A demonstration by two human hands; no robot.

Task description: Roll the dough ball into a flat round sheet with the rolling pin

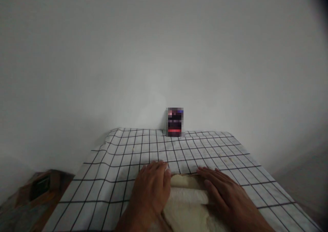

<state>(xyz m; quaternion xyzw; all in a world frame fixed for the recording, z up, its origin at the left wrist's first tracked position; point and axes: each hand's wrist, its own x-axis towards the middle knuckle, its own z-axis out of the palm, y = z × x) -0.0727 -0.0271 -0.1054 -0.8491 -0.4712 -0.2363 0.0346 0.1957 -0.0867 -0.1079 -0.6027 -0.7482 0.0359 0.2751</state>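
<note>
Between my hands lies a flat sheet of pale dough (187, 216), with a brown edge, perhaps a board, showing at its left. Across it runs a pale, rounded bar like a rolling pin (189, 195); my hands hide both its ends. My left hand (151, 187) rests palm down over the left end, its fingers stretched forward and close together. Over the right end, my right hand (224, 191) is also palm down, with fingers extended and slanting inward. Neither hand's fingers visibly wrap around the bar.
A white cloth with black grid lines (115, 172) covers the table. Upright against the wall (164, 54) at the back stands a small dark, blurred-out object (175, 122). Down on the left, below the table, is a brown box-like item (42, 187).
</note>
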